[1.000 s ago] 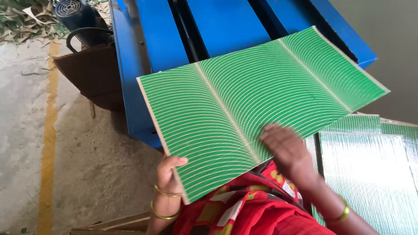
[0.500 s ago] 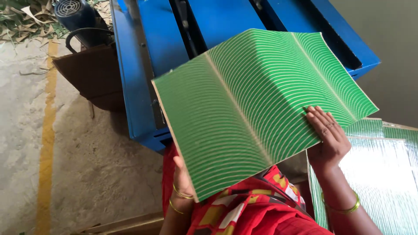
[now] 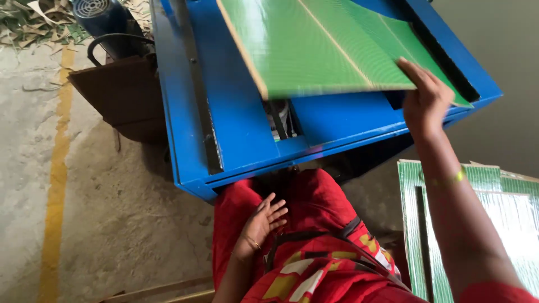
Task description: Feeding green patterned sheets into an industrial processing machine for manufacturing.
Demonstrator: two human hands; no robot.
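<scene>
Head view: looks down over the person's lap toward a machine; notes run near to far.
Clothing: red patterned garment fills the lower centre of the frame.
Left hand: the left hand rests on the lap, fingers loosely spread, holding nothing; thin bangle at the wrist.
Stack at right: pile of green sheets with pale wavy lines lies low beside the right forearm, apart from the machine.
Right hand: the right hand is extended forward, fingers closed over the near right edge of the sheet; gold bangle on the forearm.
Held sheet: large flat green sheet with fine wavy lines and a tan cardboard edge hangs tilted above the machine top, gripped on one side only; far end runs out of frame.
Machine: blue metal machine table with dark slots sits directly under the sheet; a gap with dark parts shows near its front edge.
Floor: dusty concrete with a yellow painted line at left.
Far left: brown cardboard box, dark motor housing behind it, dry leaves at the corner.
Risk (judgement): one-handed grip on a wide sheet; it could sag, twist or slide off, or its edge could catch in a slot.
</scene>
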